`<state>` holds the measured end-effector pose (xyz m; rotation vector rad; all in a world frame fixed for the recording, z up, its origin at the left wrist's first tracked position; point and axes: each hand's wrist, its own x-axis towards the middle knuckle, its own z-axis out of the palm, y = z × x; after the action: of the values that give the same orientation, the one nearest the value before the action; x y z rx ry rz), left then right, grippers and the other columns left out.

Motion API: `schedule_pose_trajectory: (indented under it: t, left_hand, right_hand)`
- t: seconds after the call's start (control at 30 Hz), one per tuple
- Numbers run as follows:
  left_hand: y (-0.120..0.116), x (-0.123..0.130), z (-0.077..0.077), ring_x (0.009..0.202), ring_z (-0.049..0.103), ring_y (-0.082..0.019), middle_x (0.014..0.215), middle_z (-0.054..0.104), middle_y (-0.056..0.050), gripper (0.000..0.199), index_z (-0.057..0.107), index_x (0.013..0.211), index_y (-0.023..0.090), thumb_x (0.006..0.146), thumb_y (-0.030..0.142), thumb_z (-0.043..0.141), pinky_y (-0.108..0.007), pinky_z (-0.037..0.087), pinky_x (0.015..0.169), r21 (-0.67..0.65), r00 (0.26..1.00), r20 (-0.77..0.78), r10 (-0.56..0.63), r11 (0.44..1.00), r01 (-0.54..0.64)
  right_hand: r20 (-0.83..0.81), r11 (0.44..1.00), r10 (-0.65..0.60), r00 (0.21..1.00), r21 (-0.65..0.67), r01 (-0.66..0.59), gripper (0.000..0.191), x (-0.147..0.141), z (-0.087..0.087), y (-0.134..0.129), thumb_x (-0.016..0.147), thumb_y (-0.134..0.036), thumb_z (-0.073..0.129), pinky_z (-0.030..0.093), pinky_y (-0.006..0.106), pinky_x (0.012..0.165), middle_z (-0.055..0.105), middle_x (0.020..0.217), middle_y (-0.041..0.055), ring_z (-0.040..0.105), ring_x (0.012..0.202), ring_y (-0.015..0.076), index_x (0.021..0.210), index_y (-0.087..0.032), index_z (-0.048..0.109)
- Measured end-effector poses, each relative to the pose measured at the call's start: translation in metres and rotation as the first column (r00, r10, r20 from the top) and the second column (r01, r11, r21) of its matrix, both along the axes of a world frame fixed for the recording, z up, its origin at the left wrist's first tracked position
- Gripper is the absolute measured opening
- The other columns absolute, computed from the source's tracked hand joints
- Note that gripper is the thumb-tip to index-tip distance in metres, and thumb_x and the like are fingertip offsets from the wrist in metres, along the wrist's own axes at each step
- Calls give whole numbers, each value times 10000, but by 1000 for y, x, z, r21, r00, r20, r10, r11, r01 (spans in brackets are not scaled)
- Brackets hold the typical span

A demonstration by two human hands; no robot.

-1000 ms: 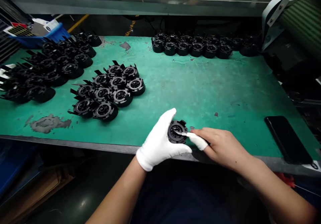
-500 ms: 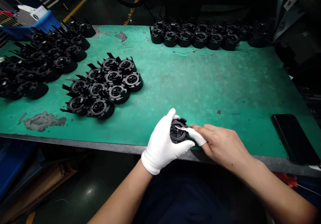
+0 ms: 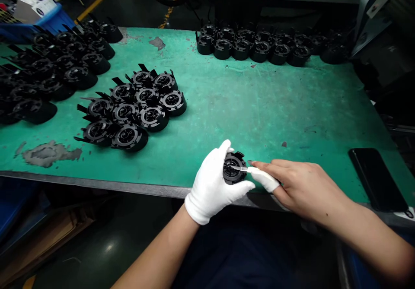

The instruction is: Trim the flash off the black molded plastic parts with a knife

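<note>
Reading from the left: a dense block of black housings (image 3: 81, 75), then a smaller cluster (image 3: 149, 115), both on the green tabletop (image 3: 259, 107). What comes next?

Left hand (image 3: 212, 181), white-gloved, curled around the near-left side of a round black part (image 3: 234, 176), fingers above, thumb below. Location: close to the front edge. Whether its base rests on the surface, cannot tell.

Handling estimate?

Probably light and stiff, likely moulded plastic. Smooth walls could slip a little under glove fabric, so the curved rim is the place to hold. Judged fragile: the tab standing up at the far side and the fine ribs of the face. Keep pressure off both.

And to the right of it?

A slim pale tool (image 3: 242, 169), its tip over the face of the part. Actual contact too small to confirm. Its tip looks hard and could scratch; best pinched well back.

Right hand state?

Right hand (image 3: 293, 179) appears to pinch the tool beside a white-covered digit; the full grip is hidden.

Far right?

A black phone (image 3: 378, 179), lying flat, well apart from both hands.
</note>
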<state>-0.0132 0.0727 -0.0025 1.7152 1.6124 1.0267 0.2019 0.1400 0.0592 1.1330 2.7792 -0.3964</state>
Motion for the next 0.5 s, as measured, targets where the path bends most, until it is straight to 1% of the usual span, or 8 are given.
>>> schedule_pose_trajectory:
  t: [0.1,0.27,0.37,0.43,0.5]
  left_hand:
    - [0,0,-1,1232,583,-289,1335,568,-131,1030,238,1511,175,721,515,806,-461,469,1091,15,1000,1,1,1000,-1]
    - [1,1,0,1221,591,-284,1321,578,-132,1022,243,1507,159,726,505,804,-447,470,1089,16,1000,0,2,1000,-2]
    - [1,1,1,1232,582,-288,1322,574,-136,1034,251,1503,144,722,540,801,-449,457,1099,20,1000,-17,13,1000,-13]
    - [0,1,1,1247,571,-291,1323,571,-141,1035,254,1502,138,728,570,788,-454,443,1112,19,1000,-23,17,1000,-16]
    - [0,1,1,1253,567,-290,1324,570,-142,1035,252,1504,137,732,584,779,-456,438,1116,13,1000,-22,21,1000,-21]
  right_hand:
    - [41,1000,18,999,-11,-17,507,0,0,0,874,-196,505,443,308,612,740,1042,-2,713,850,210,1357,-319,599]
    - [105,999,12,994,40,-16,464,-6,0,-2,886,-233,522,369,307,535,733,972,-12,714,797,220,1330,-340,607]
    - [138,997,-29,990,74,18,440,-10,-2,1,888,-233,519,333,310,519,730,950,1,711,773,234,1305,-332,618]
    - [140,996,-57,989,80,46,417,-10,-5,5,908,-239,499,333,313,526,733,972,16,711,790,251,1300,-320,616]
    - [84,997,-66,994,40,62,395,-8,-9,7,939,-248,466,367,320,564,735,1022,32,711,849,264,1307,-303,601]
